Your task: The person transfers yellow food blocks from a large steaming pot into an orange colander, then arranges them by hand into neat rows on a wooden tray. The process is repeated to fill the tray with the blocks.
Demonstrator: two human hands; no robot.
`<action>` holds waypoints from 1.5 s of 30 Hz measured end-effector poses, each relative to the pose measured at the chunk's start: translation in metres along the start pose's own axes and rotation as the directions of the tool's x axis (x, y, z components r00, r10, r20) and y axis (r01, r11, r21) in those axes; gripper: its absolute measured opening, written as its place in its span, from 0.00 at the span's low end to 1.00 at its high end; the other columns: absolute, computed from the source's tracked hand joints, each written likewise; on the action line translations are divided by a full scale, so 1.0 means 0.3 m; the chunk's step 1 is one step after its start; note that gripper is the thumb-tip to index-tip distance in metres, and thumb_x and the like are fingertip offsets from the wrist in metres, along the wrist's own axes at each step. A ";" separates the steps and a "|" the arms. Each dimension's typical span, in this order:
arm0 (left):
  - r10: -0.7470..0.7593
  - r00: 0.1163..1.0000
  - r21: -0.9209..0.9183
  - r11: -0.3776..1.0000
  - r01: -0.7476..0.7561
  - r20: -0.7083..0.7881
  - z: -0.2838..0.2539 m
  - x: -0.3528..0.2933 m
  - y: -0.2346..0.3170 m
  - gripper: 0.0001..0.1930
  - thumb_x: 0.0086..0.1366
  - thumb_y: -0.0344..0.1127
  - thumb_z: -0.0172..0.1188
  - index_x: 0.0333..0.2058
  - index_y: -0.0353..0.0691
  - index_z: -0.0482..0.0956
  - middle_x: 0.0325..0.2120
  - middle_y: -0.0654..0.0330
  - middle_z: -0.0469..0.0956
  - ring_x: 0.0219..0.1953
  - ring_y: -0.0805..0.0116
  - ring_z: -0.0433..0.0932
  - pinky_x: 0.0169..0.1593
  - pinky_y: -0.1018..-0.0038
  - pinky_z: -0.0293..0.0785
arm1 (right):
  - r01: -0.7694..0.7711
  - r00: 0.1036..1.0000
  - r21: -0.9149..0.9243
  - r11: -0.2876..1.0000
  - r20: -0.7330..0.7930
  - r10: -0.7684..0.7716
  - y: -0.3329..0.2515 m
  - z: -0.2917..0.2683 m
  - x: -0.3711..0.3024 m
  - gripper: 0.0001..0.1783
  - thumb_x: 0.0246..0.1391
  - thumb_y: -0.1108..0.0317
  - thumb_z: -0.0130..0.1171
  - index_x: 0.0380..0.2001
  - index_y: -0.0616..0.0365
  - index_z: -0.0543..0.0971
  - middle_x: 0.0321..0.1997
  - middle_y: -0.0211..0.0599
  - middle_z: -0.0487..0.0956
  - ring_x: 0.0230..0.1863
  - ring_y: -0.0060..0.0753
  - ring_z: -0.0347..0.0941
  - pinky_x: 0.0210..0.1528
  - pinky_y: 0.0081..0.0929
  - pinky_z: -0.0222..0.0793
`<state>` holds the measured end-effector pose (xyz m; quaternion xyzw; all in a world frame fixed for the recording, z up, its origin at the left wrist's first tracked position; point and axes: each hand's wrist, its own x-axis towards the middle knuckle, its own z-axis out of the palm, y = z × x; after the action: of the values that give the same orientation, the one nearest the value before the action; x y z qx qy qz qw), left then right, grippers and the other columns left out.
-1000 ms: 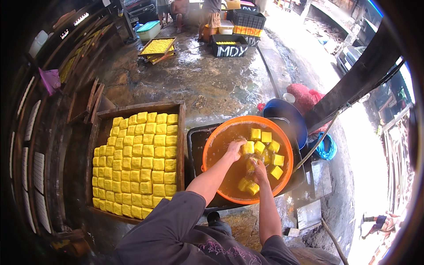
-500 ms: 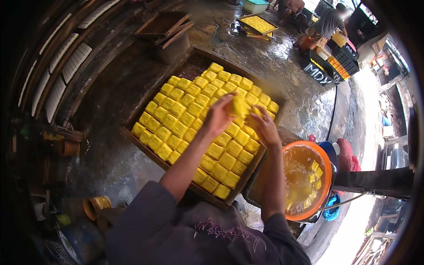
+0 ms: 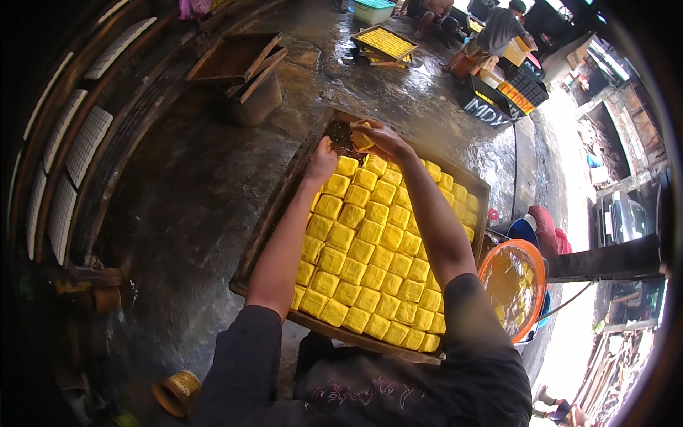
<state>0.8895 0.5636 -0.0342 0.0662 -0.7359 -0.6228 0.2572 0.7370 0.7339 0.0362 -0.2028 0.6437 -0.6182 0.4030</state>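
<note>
A wooden tray (image 3: pixel 270 238) in front of me holds rows of square yellow tofu blocks (image 3: pixel 361 250). Both my arms reach over it to its far left corner, where some dark tray bottom (image 3: pixel 344 135) shows. My right hand (image 3: pixel 384 140) grips a yellow tofu block (image 3: pixel 363 138) between thumb and fingers, just above that corner. Beside it, at the tray's far left edge, my left hand (image 3: pixel 321 165) is closed with its fingers curled; whatever it may hold is hidden.
An orange basin (image 3: pixel 542 274) of cloudy liquid with yellow pieces stands right of the tray. Stacked wooden trays (image 3: pixel 238 60) rest on a bucket (image 3: pixel 260 103) beyond. Farther off are a tofu-filled tray (image 3: pixel 386 43), black crates (image 3: pixel 491 103) and a person (image 3: pixel 494 39) bending over.
Both hands have moved from above the tray's middle right to its far left corner. The view has shifted, so the basin now sits nearer the right. The right hand now holds a tofu block there.
</note>
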 end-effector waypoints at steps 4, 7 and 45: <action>-0.370 0.833 0.614 0.788 0.046 0.412 0.073 -0.065 0.023 0.48 0.63 0.29 0.58 0.81 0.27 0.51 0.72 0.25 0.67 0.75 0.32 0.69 0.81 0.47 0.59 | 0.090 0.996 -0.949 0.302 0.076 -0.055 -0.032 -0.006 0.092 0.41 0.61 0.44 0.75 0.68 0.61 0.79 0.59 0.59 0.87 0.59 0.61 0.84 0.63 0.49 0.80; -0.391 0.878 0.479 0.848 0.227 0.276 0.065 -0.085 0.047 0.46 0.65 0.29 0.56 0.81 0.28 0.51 0.78 0.29 0.59 0.80 0.35 0.59 0.85 0.49 0.49 | 0.160 0.966 -0.944 0.290 0.210 0.150 -0.006 0.019 0.140 0.40 0.62 0.41 0.72 0.69 0.52 0.76 0.67 0.58 0.82 0.69 0.64 0.77 0.69 0.54 0.74; -0.441 0.067 0.022 0.193 0.981 0.895 1.831 -1.355 0.531 0.24 0.73 0.39 0.74 0.62 0.42 0.78 0.51 0.61 0.84 0.53 0.61 0.86 0.53 0.55 0.88 | 0.572 0.626 0.683 0.455 -0.722 0.296 1.009 -0.885 -2.401 0.20 0.69 0.62 0.71 0.60 0.51 0.81 0.51 0.43 0.87 0.48 0.42 0.86 0.49 0.49 0.88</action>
<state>1.0210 1.2526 -0.0536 0.1030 -0.3466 -0.8148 -0.4531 1.0316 1.4952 -0.0848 0.2580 0.3108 -0.9118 0.0734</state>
